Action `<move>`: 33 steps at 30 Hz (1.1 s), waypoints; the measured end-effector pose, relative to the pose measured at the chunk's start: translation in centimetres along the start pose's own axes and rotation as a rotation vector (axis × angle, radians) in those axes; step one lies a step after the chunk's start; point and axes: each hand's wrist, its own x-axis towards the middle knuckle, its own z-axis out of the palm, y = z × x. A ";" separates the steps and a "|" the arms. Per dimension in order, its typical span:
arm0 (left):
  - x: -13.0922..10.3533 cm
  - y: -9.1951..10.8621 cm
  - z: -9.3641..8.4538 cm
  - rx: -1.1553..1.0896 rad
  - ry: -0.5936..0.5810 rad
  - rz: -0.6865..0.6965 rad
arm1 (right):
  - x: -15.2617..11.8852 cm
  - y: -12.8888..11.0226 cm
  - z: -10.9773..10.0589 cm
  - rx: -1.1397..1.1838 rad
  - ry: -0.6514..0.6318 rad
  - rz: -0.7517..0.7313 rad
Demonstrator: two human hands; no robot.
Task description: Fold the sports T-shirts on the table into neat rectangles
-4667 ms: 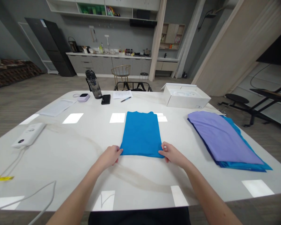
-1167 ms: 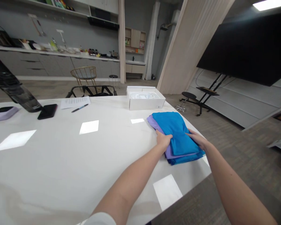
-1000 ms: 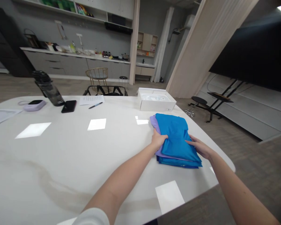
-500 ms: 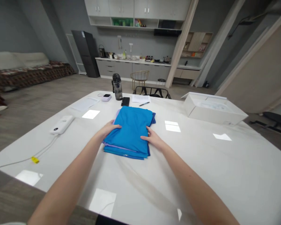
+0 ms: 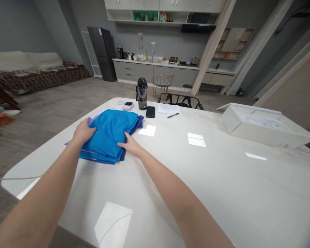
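Note:
A stack of folded clothes [image 5: 107,132] lies toward the left side of the white table [image 5: 170,179]. Bright blue fabric is on top, with lilac and dark blue edges showing beneath. My left hand [image 5: 84,132] grips the stack's left side, thumb over the top and fingers out of sight behind the edge. On the right side my right hand [image 5: 130,143] clasps the stack, its thumb and a finger pressed on the blue fabric and the other fingers hidden.
Behind the stack are a lilac-and-black device [image 5: 127,106], a dark water bottle [image 5: 142,94], a black phone [image 5: 150,112], a printed sheet [image 5: 168,109] and a pen [image 5: 173,115]. An open white box [image 5: 263,129] stands at right. A cable [image 5: 18,178] crosses the left edge.
Both hands have carried the stack leftward across the table, and it now sits turned a little. It now covers the area of the white device and loose paper at left. The view has shifted slightly.

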 end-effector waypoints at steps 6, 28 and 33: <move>-2.6 6.4 0.8 0.098 -0.002 0.191 | -5.3 -1.2 -5.3 -0.407 0.239 -0.005; -4.4 14.8 2.9 -0.014 0.171 -0.047 | -32.4 -3.1 -34.0 -0.592 0.713 0.138; -7.5 20.7 2.9 -0.092 0.128 0.171 | -32.6 -3.0 -33.9 -0.521 0.651 0.119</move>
